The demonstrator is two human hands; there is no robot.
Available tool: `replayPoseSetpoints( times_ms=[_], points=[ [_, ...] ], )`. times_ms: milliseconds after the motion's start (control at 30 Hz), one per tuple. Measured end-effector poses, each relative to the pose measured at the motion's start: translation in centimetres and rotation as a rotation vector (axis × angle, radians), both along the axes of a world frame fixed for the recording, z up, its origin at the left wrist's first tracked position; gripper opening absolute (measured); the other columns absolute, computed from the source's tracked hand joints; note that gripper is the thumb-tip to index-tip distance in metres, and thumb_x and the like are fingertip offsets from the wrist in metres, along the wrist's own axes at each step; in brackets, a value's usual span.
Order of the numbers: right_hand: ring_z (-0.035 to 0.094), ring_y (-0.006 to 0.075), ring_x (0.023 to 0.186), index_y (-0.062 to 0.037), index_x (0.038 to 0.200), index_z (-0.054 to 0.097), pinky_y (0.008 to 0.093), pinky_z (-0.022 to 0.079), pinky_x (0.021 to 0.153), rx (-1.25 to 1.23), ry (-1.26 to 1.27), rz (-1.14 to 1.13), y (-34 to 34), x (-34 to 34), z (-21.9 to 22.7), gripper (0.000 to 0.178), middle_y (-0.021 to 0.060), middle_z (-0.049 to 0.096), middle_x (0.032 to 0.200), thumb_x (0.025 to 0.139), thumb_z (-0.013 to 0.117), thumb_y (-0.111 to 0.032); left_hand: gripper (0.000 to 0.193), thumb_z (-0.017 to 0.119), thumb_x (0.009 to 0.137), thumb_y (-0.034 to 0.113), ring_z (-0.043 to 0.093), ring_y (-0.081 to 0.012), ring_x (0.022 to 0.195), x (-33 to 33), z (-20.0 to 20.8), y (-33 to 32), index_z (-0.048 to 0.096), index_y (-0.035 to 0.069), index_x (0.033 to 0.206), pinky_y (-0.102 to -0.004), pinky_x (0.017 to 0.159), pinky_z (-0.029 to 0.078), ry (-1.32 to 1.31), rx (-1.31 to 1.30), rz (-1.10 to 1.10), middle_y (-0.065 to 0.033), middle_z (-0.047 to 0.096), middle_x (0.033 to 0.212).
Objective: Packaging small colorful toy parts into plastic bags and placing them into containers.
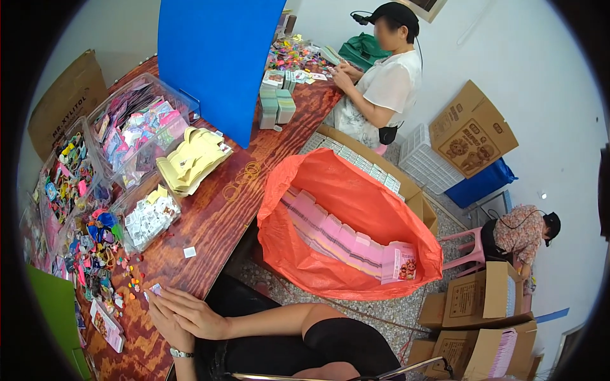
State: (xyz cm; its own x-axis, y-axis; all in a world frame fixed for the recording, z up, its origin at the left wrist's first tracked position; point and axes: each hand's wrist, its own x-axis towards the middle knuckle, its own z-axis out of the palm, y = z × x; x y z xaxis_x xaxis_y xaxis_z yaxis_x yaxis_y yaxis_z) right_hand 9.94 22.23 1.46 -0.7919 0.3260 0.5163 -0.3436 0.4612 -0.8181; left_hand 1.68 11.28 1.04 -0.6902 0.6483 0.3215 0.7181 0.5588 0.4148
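My right hand (198, 315) lies across my left hand (164, 327) at the near table edge, and a watch circles my left wrist. The fingers of both hands close together around a small white-and-purple piece (155, 289), too small to name. My right hand partly hides the left fingers. Beside them lies a small stack of pink-edged printed cards (108, 325). Just beyond the fingertips, small colourful trinkets (132, 279) are scattered, running into a larger heap (95, 254). A small white square (189, 252) rests farther along the wooden table (210, 222).
Clear bins hold white packets (151, 222), pink packaging (136, 124) and trinkets. Yellow cards (192, 159) and rubber bands (241, 181) lie nearby. A blue divider (216, 70) stands on the table. A red bag (343, 286) holds pink card stacks. Two other people work beyond; cartons (467, 301) stand right.
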Motion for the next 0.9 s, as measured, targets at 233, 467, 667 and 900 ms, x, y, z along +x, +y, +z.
replayPoseSetpoints(
  times_ms=[233, 467, 667, 900],
  points=[
    [0.037, 0.0399, 0.143, 0.0005, 0.149, 0.043, 0.0468, 0.033, 0.118, -0.059, -0.009, 0.044, -0.2, 0.1, 0.9, 0.057, 0.0223, 0.040, 0.154, 0.093, 0.054, -0.002, 0.070, 0.046, 0.102, 0.029, 0.049, -0.0432, 0.123, 0.2, 0.3, -0.1, 0.020, -0.006, 0.156, -0.0471, 0.102, 0.040, 0.045, -0.066, 0.044, -0.0294, 0.040, 0.149],
    [0.038, 0.0399, 0.142, -0.0001, 0.147, 0.046, 0.0481, 0.033, 0.117, -0.018, -0.005, 0.002, 0.0, -0.2, 0.9, 0.051, 0.0229, 0.043, 0.151, 0.096, 0.054, -0.006, 0.074, 0.055, 0.097, 0.036, 0.049, -0.0409, 0.126, 0.2, 0.7, 0.2, 0.025, 0.008, 0.158, -0.0582, 0.098, 0.041, 0.021, 0.076, 0.029, -0.0236, 0.045, 0.147],
    [0.040, 0.0398, 0.141, 0.0001, 0.146, 0.047, 0.0478, 0.034, 0.116, -0.026, -0.051, 0.014, 0.0, -0.3, 0.5, 0.049, 0.0226, 0.044, 0.151, 0.098, 0.054, -0.008, 0.069, 0.052, 0.098, 0.020, 0.052, -0.0396, 0.115, 0.1, 1.4, 0.4, 0.024, -0.006, 0.156, -0.0442, 0.097, 0.043, -0.012, 0.000, 0.021, -0.0259, 0.048, 0.140],
    [0.040, 0.0389, 0.142, -0.0006, 0.147, 0.047, 0.0482, 0.034, 0.116, -0.017, -0.063, 0.015, 0.5, -0.5, 1.8, 0.049, 0.0224, 0.044, 0.151, 0.099, 0.054, -0.010, 0.072, 0.055, 0.095, 0.018, 0.054, -0.0383, 0.108, -0.1, 2.7, 0.8, 0.024, -0.005, 0.156, -0.0440, 0.092, 0.044, 0.046, -0.034, 0.042, -0.0242, 0.051, 0.134]
  ],
)
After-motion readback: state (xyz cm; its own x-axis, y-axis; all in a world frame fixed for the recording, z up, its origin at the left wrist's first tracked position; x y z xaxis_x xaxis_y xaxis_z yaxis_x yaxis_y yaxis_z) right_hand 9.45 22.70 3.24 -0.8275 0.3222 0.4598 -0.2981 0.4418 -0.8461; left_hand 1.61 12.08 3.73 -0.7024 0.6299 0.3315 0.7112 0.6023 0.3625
